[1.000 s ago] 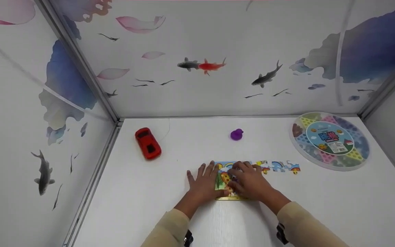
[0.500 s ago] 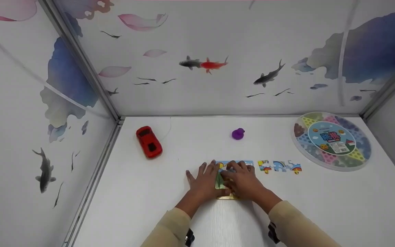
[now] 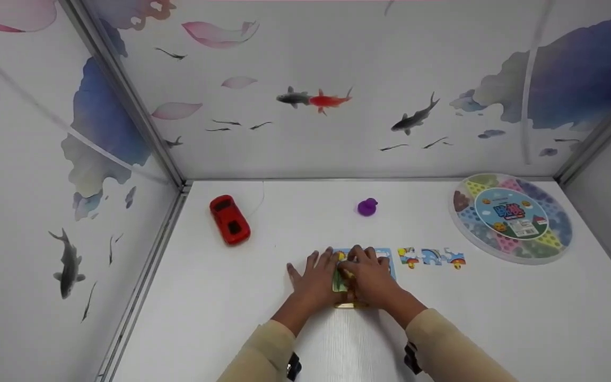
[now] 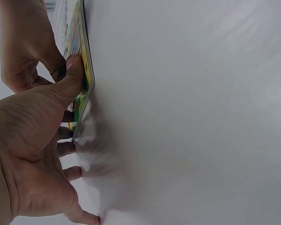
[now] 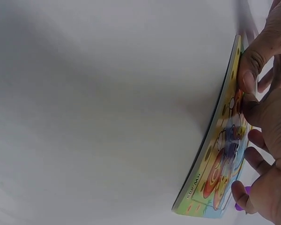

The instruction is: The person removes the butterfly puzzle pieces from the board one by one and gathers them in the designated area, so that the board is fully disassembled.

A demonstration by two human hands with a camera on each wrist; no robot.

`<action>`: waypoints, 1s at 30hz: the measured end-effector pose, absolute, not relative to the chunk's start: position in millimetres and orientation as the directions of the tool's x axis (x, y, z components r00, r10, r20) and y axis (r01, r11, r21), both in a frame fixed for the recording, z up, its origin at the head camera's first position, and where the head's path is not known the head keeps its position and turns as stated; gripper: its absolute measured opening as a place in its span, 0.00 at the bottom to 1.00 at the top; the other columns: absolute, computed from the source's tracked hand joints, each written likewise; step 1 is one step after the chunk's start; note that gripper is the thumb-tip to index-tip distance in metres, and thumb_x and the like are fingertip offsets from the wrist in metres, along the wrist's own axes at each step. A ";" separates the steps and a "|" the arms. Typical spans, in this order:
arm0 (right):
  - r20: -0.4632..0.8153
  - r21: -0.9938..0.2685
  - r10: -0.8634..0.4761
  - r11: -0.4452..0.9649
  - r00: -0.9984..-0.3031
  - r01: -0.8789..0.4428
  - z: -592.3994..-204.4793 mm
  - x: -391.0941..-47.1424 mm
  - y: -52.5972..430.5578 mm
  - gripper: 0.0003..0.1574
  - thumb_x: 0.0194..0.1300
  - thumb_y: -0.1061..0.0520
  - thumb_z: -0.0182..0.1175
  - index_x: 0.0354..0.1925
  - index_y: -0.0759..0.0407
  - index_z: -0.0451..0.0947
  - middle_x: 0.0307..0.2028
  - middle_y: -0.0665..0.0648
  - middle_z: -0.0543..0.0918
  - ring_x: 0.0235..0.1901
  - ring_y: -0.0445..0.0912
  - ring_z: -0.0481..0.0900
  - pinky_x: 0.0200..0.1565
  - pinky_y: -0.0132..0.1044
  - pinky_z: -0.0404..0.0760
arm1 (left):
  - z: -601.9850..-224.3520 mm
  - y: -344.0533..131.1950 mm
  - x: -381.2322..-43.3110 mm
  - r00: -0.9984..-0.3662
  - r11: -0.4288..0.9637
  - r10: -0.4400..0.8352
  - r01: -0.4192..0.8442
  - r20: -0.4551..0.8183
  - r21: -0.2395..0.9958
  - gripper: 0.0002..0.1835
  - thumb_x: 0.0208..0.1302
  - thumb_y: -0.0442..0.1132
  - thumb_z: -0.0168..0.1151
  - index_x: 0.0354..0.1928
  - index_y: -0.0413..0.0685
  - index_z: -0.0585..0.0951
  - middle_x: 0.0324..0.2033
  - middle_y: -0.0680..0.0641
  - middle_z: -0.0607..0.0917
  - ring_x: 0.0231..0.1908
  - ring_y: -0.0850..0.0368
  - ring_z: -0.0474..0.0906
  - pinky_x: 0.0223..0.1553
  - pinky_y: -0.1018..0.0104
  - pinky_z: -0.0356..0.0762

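Note:
A flat cartoon jigsaw puzzle (image 5: 210,180) in a tray with a yellow border lies on the table. My left hand (image 3: 313,284) rests at its left side with fingers spread; in the left wrist view, the left thumb (image 4: 75,72) lies on the front border and several fingertips touch the tabletop. Over the puzzle's middle and left part, my right hand (image 3: 374,284) has bent fingers touching the surface, the thumb close to the left thumb. No piece shows between the right fingers, and the hand hides much of the picture. Loose jigsaw pieces (image 3: 433,257) lie in a row just right of the puzzle.
A red toy car (image 3: 230,220) sits at the back left of the white table (image 3: 220,297). Behind the puzzle is a small purple duck (image 3: 367,207). A round, clear-rimmed game box (image 3: 511,217) lies at the back right. Printed walls enclose the back and sides.
My right hand has slid left across the puzzle, uncovering its right edge and the nearest loose piece. The left hand has stayed in place.

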State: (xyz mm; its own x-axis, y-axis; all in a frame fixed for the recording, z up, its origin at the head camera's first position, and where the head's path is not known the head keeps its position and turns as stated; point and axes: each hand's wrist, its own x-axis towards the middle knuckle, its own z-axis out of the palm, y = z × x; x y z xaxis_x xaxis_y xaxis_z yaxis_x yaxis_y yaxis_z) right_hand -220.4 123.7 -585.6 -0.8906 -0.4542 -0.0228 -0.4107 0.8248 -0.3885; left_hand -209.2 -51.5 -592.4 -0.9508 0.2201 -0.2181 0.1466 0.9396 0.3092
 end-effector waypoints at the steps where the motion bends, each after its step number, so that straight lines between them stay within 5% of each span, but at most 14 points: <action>1: -0.024 -0.389 -0.453 0.825 -0.891 -0.409 -585.2 -220.5 123.0 0.30 0.68 0.55 0.79 0.66 0.47 0.86 0.64 0.58 0.77 0.63 0.58 0.71 0.60 0.74 0.75 | -594.1 -51.3 -209.9 -0.951 0.939 0.219 0.144 -0.220 0.312 0.60 0.62 0.73 0.76 0.89 0.60 0.60 0.89 0.54 0.58 0.88 0.44 0.52 0.76 0.11 0.50; 9: -0.048 -0.382 -0.445 0.835 -0.894 -0.395 -585.1 -222.2 121.1 0.39 0.61 0.51 0.85 0.68 0.45 0.83 0.67 0.59 0.75 0.65 0.59 0.70 0.62 0.75 0.74 | -603.1 -50.6 -213.4 -0.956 0.925 0.217 0.137 -0.197 0.355 0.61 0.59 0.72 0.78 0.89 0.61 0.61 0.89 0.54 0.59 0.88 0.44 0.51 0.75 0.09 0.45; 19: -0.019 -0.437 -0.450 0.807 -0.893 -0.397 -587.0 -222.0 120.8 0.36 0.62 0.60 0.81 0.66 0.49 0.80 0.63 0.60 0.75 0.56 0.58 0.72 0.58 0.65 0.83 | -607.4 -51.7 -214.5 -0.960 0.921 0.218 0.144 -0.173 0.362 0.59 0.60 0.71 0.79 0.88 0.61 0.62 0.88 0.55 0.60 0.87 0.44 0.53 0.74 0.08 0.47; 30: -0.033 -0.441 -0.446 0.810 -0.895 -0.387 -591.0 -220.0 117.7 0.39 0.64 0.54 0.82 0.70 0.49 0.78 0.63 0.61 0.76 0.60 0.60 0.75 0.64 0.61 0.85 | -592.8 -52.3 -208.4 -0.956 0.924 0.221 0.141 -0.194 0.355 0.58 0.62 0.69 0.78 0.87 0.59 0.63 0.88 0.53 0.61 0.87 0.43 0.55 0.75 0.10 0.49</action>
